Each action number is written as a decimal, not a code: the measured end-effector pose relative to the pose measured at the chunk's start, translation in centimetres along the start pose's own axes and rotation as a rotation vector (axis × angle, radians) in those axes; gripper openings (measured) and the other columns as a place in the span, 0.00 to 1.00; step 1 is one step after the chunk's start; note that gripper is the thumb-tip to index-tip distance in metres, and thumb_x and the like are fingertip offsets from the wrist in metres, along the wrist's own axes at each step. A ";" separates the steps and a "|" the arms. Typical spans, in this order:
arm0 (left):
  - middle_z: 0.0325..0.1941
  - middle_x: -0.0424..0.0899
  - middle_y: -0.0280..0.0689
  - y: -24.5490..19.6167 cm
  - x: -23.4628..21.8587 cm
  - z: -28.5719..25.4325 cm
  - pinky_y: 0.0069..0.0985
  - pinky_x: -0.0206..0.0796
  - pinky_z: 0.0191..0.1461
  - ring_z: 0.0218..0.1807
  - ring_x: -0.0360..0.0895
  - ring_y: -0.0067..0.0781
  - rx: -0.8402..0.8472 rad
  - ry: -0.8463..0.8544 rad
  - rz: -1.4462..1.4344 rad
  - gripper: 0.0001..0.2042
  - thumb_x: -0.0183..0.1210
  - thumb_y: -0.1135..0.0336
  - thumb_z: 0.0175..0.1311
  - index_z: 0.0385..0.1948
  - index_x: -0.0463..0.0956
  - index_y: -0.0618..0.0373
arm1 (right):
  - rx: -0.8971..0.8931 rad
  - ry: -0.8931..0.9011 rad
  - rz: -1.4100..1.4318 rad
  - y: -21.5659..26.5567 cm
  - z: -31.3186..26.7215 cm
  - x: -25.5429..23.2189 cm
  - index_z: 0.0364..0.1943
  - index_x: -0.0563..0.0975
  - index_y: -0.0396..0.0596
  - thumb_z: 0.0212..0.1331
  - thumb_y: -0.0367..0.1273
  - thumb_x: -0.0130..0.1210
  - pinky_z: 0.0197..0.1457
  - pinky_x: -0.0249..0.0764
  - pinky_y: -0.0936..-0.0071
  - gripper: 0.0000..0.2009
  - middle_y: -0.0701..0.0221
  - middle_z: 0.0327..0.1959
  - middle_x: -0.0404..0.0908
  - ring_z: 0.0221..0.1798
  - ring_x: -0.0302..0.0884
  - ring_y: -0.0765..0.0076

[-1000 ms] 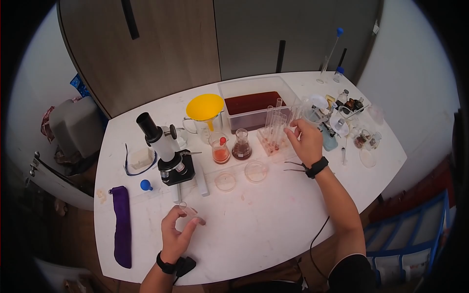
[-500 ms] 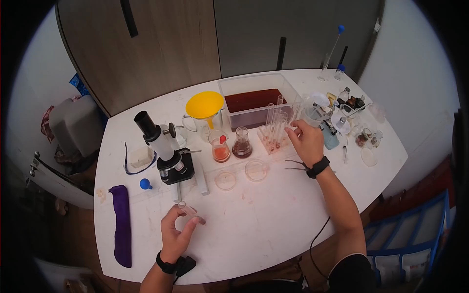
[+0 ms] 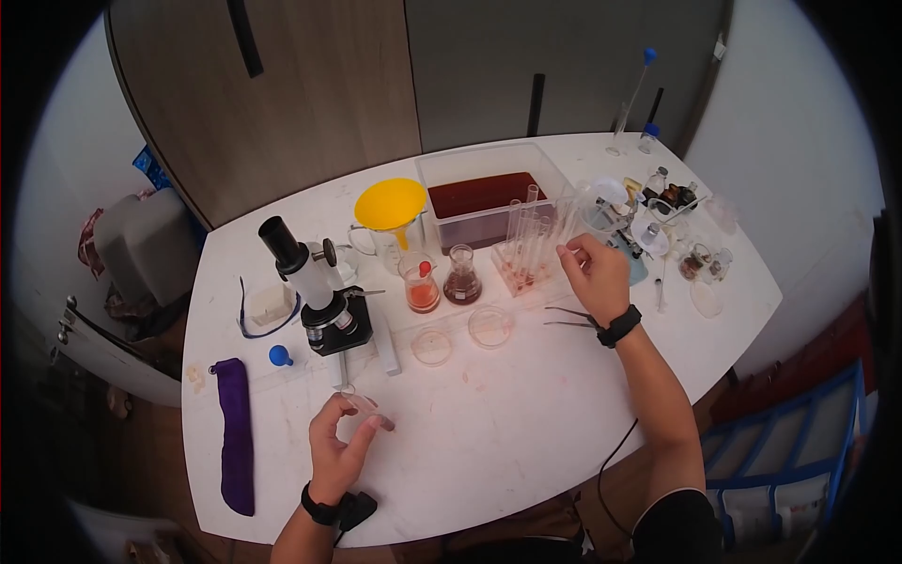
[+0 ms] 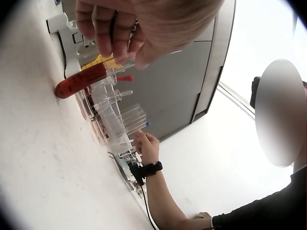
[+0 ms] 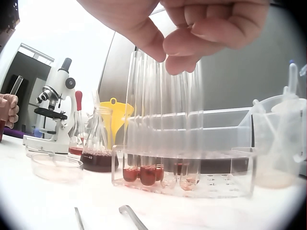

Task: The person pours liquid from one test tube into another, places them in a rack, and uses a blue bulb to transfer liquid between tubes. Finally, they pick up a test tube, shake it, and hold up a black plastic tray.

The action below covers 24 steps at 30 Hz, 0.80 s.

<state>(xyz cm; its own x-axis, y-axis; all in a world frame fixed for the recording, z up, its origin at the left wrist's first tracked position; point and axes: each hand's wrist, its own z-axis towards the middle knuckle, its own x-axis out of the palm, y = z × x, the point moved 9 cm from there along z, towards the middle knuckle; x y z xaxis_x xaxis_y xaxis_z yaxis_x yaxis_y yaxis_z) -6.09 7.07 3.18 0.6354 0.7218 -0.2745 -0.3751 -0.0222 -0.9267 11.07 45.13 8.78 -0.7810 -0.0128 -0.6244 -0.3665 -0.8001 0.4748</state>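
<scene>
My left hand (image 3: pixel 338 451) pinches a test tube (image 4: pixel 81 80) near its mouth, holding it tilted low over the table in front of the microscope. Dark red liquid fills the tube's lower end in the left wrist view. At the right side of a clear rack (image 5: pixel 180 189), my right hand (image 3: pixel 598 279) hovers with loosely curled fingers and no tube between them. Several upright test tubes (image 5: pixel 147 115) stand in that rack, some with red liquid at the bottom. In the right wrist view, the fingers overlap the tubes' tops.
A microscope (image 3: pixel 324 301) stands at left centre. Two conical flasks (image 3: pixel 462 277) with reddish liquid, a yellow funnel (image 3: pixel 390 204) and a plastic tub (image 3: pixel 493 221) are behind. Two petri dishes (image 3: pixel 432 348) lie in front; tweezers (image 3: pixel 571 318) lie by the right wrist. A purple pouch (image 3: pixel 235 437) lies left.
My right hand has shifted slightly to the right, away from the racked tubes. My left hand keeps its hold on the test tube and has hardly moved.
</scene>
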 end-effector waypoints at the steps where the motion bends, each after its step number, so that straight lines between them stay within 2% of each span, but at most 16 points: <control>1: 0.32 0.89 0.32 -0.1 0.0 0.0 0.26 0.62 0.56 0.41 0.78 0.23 -0.004 -0.001 0.002 0.05 0.62 0.71 0.63 0.38 0.79 0.57 | 0.015 -0.010 0.019 -0.2 -0.1 -0.4 0.31 0.83 0.43 0.62 0.38 0.64 0.26 0.70 0.65 0.11 0.67 0.18 0.81 0.19 0.77 0.61; 5: 0.32 0.88 0.32 -0.1 0.0 0.0 0.26 0.62 0.55 0.41 0.79 0.23 0.004 0.004 -0.011 0.05 0.62 0.71 0.63 0.39 0.79 0.57 | 0.011 -0.023 0.037 0.0 -1.0 -1.4 0.30 0.82 0.43 0.62 0.37 0.64 0.23 0.67 0.67 0.11 0.67 0.17 0.81 0.17 0.75 0.64; 8: 0.31 0.88 0.31 0.1 -0.1 -0.1 0.26 0.62 0.54 0.41 0.79 0.23 0.024 -0.007 0.014 0.05 0.62 0.71 0.64 0.39 0.79 0.57 | -0.001 0.003 0.111 1.4 -2.3 -2.0 0.30 0.82 0.42 0.63 0.34 0.64 0.22 0.65 0.72 0.10 0.68 0.16 0.79 0.15 0.72 0.70; 11: 0.30 0.87 0.30 0.0 0.1 0.0 0.26 0.62 0.53 0.40 0.79 0.22 0.023 -0.001 -0.024 0.06 0.62 0.71 0.64 0.40 0.79 0.57 | 0.035 0.105 0.324 3.2 -4.6 -0.8 0.31 0.82 0.40 0.62 0.30 0.65 0.22 0.62 0.79 0.07 0.70 0.15 0.77 0.15 0.68 0.79; 16: 0.29 0.86 0.31 0.3 -0.3 -0.1 0.26 0.63 0.53 0.40 0.78 0.21 0.000 -0.017 -0.018 0.05 0.63 0.70 0.65 0.39 0.79 0.57 | -0.098 0.312 0.363 8.7 -8.0 1.2 0.33 0.82 0.41 0.61 0.30 0.66 0.21 0.64 0.78 0.07 0.70 0.16 0.78 0.15 0.70 0.78; 19: 0.33 0.87 0.32 0.8 -0.1 -0.2 0.26 0.64 0.55 0.41 0.80 0.23 0.019 -0.004 -0.010 0.08 0.63 0.71 0.65 0.44 0.78 0.58 | -0.162 0.465 0.418 12.1 -9.4 2.6 0.35 0.82 0.42 0.60 0.31 0.66 0.22 0.68 0.77 0.07 0.69 0.18 0.80 0.16 0.75 0.74; 21: 0.39 0.87 0.32 1.4 -0.4 -0.3 0.27 0.65 0.57 0.46 0.81 0.24 -0.018 -0.080 -0.140 0.16 0.63 0.72 0.65 0.54 0.75 0.61 | -0.181 0.502 0.447 13.6 -9.8 3.3 0.35 0.82 0.43 0.61 0.31 0.66 0.22 0.69 0.77 0.07 0.70 0.19 0.80 0.17 0.75 0.75; 22: 0.39 0.87 0.32 1.5 -0.5 -0.4 0.27 0.65 0.57 0.46 0.81 0.24 -0.018 -0.085 -0.136 0.16 0.63 0.72 0.65 0.54 0.75 0.61 | -0.192 0.538 0.474 14.4 -10.1 3.7 0.36 0.82 0.43 0.61 0.31 0.66 0.23 0.70 0.77 0.07 0.70 0.19 0.81 0.17 0.76 0.75; 24: 0.43 0.85 0.36 1.2 -0.6 -0.2 0.28 0.66 0.62 0.52 0.83 0.29 0.006 -0.031 -0.075 0.24 0.62 0.76 0.66 0.63 0.66 0.64 | -0.213 0.565 0.494 15.7 -10.3 4.2 0.37 0.82 0.44 0.61 0.32 0.65 0.23 0.70 0.77 0.07 0.71 0.20 0.81 0.17 0.76 0.75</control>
<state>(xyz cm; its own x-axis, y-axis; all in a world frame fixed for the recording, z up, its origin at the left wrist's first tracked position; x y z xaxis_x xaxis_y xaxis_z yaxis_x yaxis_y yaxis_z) -6.77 6.46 2.21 0.6404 0.7425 -0.1965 -0.3319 0.0368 -0.9426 7.26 26.37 7.24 -0.4313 -0.6554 -0.6200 0.1067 -0.7195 0.6863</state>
